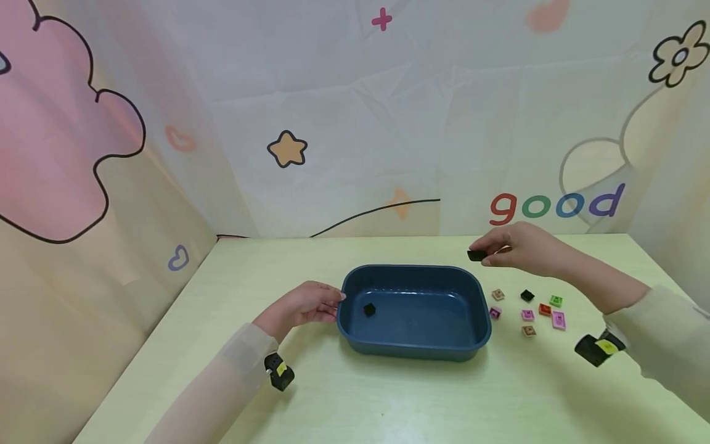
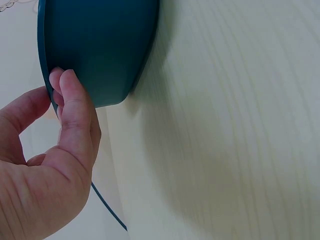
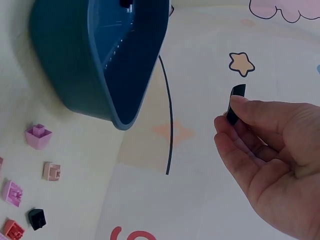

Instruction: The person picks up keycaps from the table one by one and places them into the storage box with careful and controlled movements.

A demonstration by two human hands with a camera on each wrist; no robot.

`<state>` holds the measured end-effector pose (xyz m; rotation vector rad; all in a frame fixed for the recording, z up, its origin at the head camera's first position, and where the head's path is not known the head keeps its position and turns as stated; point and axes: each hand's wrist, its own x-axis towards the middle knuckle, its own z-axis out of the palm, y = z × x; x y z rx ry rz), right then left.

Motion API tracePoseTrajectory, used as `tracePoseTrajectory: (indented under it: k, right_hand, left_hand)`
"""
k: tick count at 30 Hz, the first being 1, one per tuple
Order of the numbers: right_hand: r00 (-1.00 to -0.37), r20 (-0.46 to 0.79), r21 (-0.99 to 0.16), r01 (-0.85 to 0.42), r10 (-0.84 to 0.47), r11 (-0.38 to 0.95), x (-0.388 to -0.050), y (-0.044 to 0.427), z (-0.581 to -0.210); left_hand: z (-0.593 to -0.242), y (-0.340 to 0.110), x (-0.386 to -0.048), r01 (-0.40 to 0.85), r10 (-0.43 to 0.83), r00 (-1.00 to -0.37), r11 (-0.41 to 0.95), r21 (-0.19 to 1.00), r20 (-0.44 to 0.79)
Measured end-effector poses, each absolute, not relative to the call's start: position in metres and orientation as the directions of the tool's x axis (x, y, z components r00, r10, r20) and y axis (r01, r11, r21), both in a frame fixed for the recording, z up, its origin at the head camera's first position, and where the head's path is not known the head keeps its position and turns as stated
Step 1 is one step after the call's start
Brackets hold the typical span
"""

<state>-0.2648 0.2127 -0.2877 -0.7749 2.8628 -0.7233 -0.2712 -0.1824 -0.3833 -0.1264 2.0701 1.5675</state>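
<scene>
A dark blue plastic basin (image 1: 413, 351) stands on the table, with one small black keycap (image 1: 369, 309) lying in its left part. My left hand (image 1: 310, 303) pinches the basin's left rim; in the left wrist view the thumb is at the rim and the fingers lie against the outer wall. Above the table, past the basin's back right corner, my right hand (image 1: 518, 250) holds a black keycap (image 3: 237, 103) between thumb and fingers. Right of the basin lie several loose keycaps: a black one (image 1: 527, 295), a red one (image 1: 545, 309), a green one (image 1: 556, 301), pink and beige ones.
The pale wooden table (image 1: 410, 407) reaches back to a printed cloth backdrop (image 1: 344, 92) that also hangs at both sides. A beige keycap (image 1: 498, 295) and a pink keycap (image 1: 495, 313) lie close to the basin's right wall.
</scene>
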Motion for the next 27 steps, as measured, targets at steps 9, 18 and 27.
tracePoseTrajectory:
  k: [9,18,27]
  right_hand:
    - [-0.851,0.075,-0.456,-0.493,-0.520,0.741,-0.268,0.200,-0.284]
    - [-0.844,0.067,-0.482,-0.494,-0.532,0.724,-0.273,0.186,-0.281]
    - [-0.814,0.080,-0.473,-0.540,-0.576,0.696,-0.279,0.171,-0.279]
  left_hand:
    - [-0.385,-0.183,-0.271,-0.371,0.261,-0.852,0.312,0.875,-0.454]
    - [-0.383,-0.183,-0.269,-0.372,0.269,-0.851,0.300,0.878,-0.452]
    - [-0.383,-0.183,-0.270,-0.378,0.260,-0.852,0.298,0.877,-0.455]
